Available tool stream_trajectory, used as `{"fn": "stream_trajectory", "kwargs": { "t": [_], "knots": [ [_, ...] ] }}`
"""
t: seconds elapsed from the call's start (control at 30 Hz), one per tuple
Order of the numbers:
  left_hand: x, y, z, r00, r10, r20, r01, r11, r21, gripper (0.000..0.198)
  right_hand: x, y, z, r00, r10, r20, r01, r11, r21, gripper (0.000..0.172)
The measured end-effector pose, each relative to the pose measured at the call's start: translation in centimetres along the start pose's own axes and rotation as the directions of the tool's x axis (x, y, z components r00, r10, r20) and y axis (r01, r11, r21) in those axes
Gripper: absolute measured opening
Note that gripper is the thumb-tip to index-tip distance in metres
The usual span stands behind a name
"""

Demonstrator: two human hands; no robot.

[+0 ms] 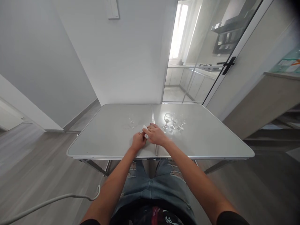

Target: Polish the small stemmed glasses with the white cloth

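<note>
Both my hands meet near the front middle of a grey folding table (105,140). My right hand (156,135) is closed over a small white object (145,128), perhaps a cloth or tissue, with its fingers curled on top. My left hand (138,140) pinches the same white thing from the left side. A single small stemmed glass (131,120) stands just beyond my hands, to the left. Three stemmed glasses (173,122) stand in a row to the right of my right hand, lit by glare.
The table's centre seam (153,125) runs front to back beneath my hands. A white wall stands behind the table, a glass sliding door (199,53) to a kitchen at the right. A white cable (47,201) trails over the wooden floor at lower left.
</note>
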State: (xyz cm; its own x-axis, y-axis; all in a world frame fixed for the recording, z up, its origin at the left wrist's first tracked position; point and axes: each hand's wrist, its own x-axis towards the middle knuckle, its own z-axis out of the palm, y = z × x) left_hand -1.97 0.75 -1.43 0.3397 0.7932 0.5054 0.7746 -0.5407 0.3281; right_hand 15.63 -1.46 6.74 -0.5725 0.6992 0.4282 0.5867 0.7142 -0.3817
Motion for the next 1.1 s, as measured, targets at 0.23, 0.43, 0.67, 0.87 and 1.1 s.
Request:
{"fn": "stream_trajectory", "kwargs": {
  "t": [0.23, 0.43, 0.67, 0.87, 1.1],
  "knots": [
    [-0.4, 0.4, -0.5, 0.993, 0.094, -0.076, -0.098, 0.994, -0.056, 0.009, 1.7, 1.7, -2.7, 0.95, 0.259, 0.176, -0.31, 0.862, 0.402, 0.029],
    [-0.3, 0.4, -0.7, 0.994, -0.007, -0.109, -0.012, 0.985, -0.172, 0.012, 0.4, 2.4, 0.5, 0.85, 0.516, 0.104, -0.178, 0.096, 0.979, 0.044],
    [-0.1, 0.6, -1.1, 0.985, -0.119, -0.121, 0.076, 0.946, -0.314, 0.016, 1.2, -1.0, 5.8, 0.621, 0.778, -0.096, 0.164, -0.009, 0.986, 0.055],
    [-0.1, 0.5, -1.3, 0.974, -0.199, -0.107, 0.134, 0.89, -0.435, 0.025, -0.1, -4.0, 6.6, 0.513, 0.66, -0.549, -0.077, 0.672, 0.737, 0.046],
    [-0.2, 0.3, -0.8, 0.976, -0.196, -0.094, 0.12, 0.847, -0.518, 0.025, -0.3, -2.3, 4.9, 0.95, 0.029, -0.31, -0.025, 1.0, 0.017, 0.03]
  ]
}}
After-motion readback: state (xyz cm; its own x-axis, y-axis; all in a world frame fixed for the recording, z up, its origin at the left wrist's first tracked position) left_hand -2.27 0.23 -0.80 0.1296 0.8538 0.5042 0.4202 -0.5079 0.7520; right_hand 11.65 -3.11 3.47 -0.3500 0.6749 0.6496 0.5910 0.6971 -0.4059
